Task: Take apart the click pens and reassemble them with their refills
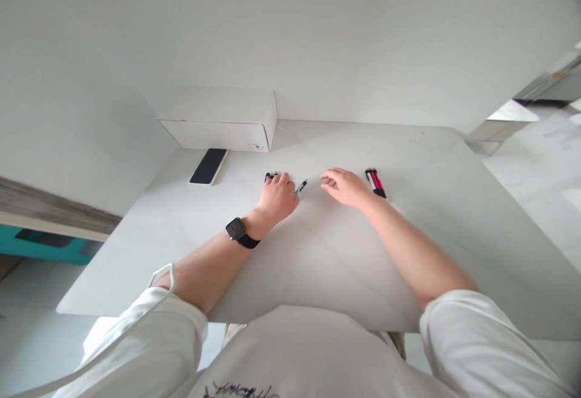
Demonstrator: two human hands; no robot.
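White cotton sleeves (149, 331) and a printed shirt front fill the bottom edge. A black square-faced watch (236, 229) is strapped round the left wrist.

The left hand (276, 195) is curled into a fist around a slim teal-tipped pen (301, 186), whose tip pokes out at its 3 o'clock. Small dark and red pen caps (271, 175) show at its 11 o'clock. The right hand (345, 186) lies open, palm down, with its fingers loose and nothing in it. At its 3 o'clock, just beside the wrist, lies a bundle of red, black and white pens (376, 182).

The table (436, 204) is smooth, matte and white, and stands against a plain white wall. Pale floor tiles show to the right.

At the table's 11 o'clock sits a long white cardboard box (222, 118). A glossy black phone (209, 166) lies flat just in front of it, well apart from both hands.
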